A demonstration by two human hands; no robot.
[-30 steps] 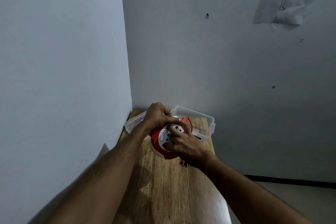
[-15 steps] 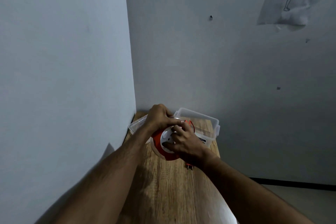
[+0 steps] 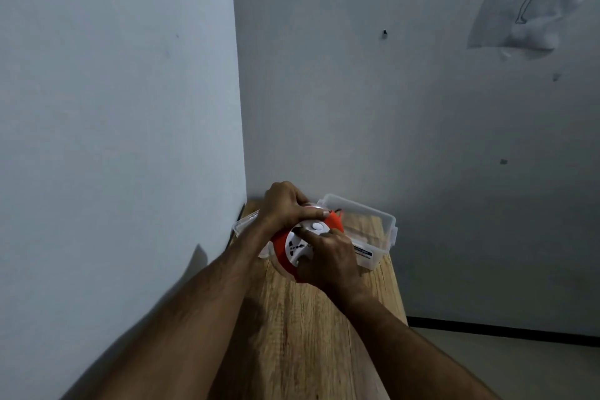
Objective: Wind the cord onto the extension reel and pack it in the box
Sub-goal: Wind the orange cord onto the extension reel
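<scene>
Both hands sit slightly lower and further right in the frame than before. Left hand (image 3: 285,204) fingers curl closed over the reel (image 3: 300,245) top; right hand (image 3: 328,261) grips its lower edge. Reel is at lower centre, above the table (image 3: 308,328), just before the clear box (image 3: 373,230).

reel (image 3: 293,248): orange, white socket face, tilted, held above the tabletop
box (image 3: 373,227): clear plastic, open, just behind reel
</scene>
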